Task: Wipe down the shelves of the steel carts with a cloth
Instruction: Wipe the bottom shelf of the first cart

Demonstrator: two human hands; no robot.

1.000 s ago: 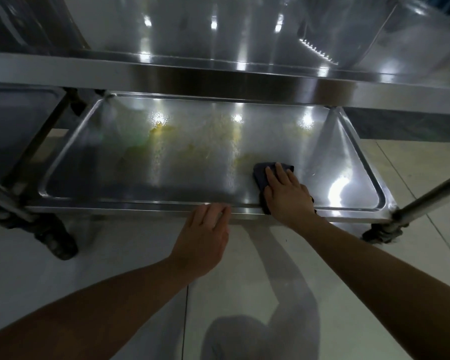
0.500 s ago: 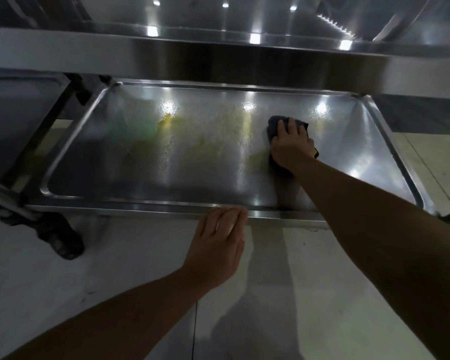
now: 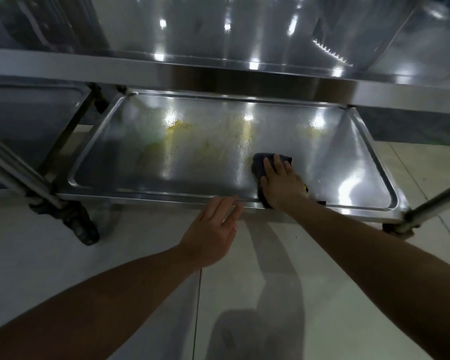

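Observation:
The steel cart's bottom shelf is a shallow tray with yellowish smears across its left and middle. A dark blue cloth lies on the shelf right of centre, near the front rim. My right hand presses flat on the cloth with straight fingers. My left hand rests with straight fingers on the shelf's front rim, just left of the right hand. The cart's upper shelf overhangs the tray's back edge.
A black caster stands under the cart's front left leg and another wheel under the front right. A slanted steel tube crosses at right. A second cart's shelf sits at left. Pale tiled floor lies in front.
My right hand has pulled the cloth back from the far part of the shelf to the front rim. The left hand stays on the rim.

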